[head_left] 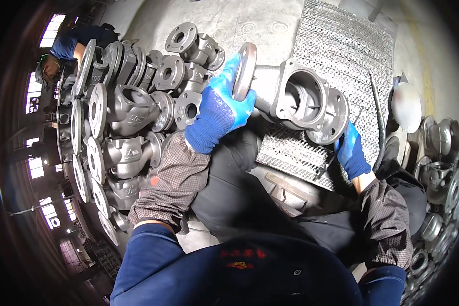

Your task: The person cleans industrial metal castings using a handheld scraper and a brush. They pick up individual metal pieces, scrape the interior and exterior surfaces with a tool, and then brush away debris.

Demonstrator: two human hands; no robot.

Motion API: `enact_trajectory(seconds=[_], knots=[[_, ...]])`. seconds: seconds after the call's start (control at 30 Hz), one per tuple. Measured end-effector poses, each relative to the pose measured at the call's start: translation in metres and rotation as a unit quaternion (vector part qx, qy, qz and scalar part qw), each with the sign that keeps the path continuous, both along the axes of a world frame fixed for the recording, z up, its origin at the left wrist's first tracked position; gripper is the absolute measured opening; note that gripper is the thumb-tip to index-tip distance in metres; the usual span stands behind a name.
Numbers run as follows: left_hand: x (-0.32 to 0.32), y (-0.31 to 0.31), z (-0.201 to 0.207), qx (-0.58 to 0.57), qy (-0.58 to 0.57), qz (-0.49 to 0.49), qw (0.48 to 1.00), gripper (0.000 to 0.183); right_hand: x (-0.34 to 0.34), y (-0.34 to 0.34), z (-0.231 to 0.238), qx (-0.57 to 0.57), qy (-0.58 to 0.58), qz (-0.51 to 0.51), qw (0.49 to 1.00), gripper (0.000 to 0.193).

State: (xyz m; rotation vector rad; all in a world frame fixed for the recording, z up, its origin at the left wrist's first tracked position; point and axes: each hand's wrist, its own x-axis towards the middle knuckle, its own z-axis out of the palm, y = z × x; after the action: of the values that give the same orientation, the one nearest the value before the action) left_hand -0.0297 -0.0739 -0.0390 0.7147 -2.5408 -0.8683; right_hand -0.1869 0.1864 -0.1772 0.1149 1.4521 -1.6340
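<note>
Left hand (222, 102) at 12 o'clock, angled toward 1, grip closed on left flange (245, 71) of valve body (281, 97) at 1–2 o'clock; right hand (351, 150) at 3, fingers partly hidden, grip indeterminable.

The view comes from the left one of two wide fisheye cameras worn side by side on the head, and it looks steeply down at the left fingers (230, 69) and right fingers (350, 136), which show fairly near, slightly above mid-frame. Closest to the lens, below the fingers, is the dark blue shirt (199, 273), with the checked sleeves (176, 171) leading up from it. Beyond the fingers the view meets the pale floor (265, 23). It reaches very wide: far left of the left fingers, windows (36, 169) lean sideways near the dark, rounded rim
</note>
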Motion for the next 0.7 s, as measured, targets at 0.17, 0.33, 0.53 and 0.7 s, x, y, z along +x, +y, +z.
enact_trajectory(seconds=[0.17,0.33,0.53,0.7], knots=[[0.011,-0.009,-0.007,-0.001,-0.003,-0.001,1.0,0.069,-0.004,-0.006,-0.016,-0.051,0.092,0.041,0.994,0.044],[0.011,-0.002,-0.005,0.009,-0.007,0.009,1.0,0.067,0.004,-0.016,0.009,-0.079,-0.023,-0.053,0.995,0.042],[0.009,0.005,0.011,0.033,-0.004,0.02,0.999,0.067,0.013,0.006,-0.004,-0.03,-0.053,-0.017,0.998,0.038],[0.015,0.022,0.032,0.031,-0.031,0.031,0.999,0.067,0.041,0.021,-0.005,0.004,-0.051,0.001,0.999,0.033]])
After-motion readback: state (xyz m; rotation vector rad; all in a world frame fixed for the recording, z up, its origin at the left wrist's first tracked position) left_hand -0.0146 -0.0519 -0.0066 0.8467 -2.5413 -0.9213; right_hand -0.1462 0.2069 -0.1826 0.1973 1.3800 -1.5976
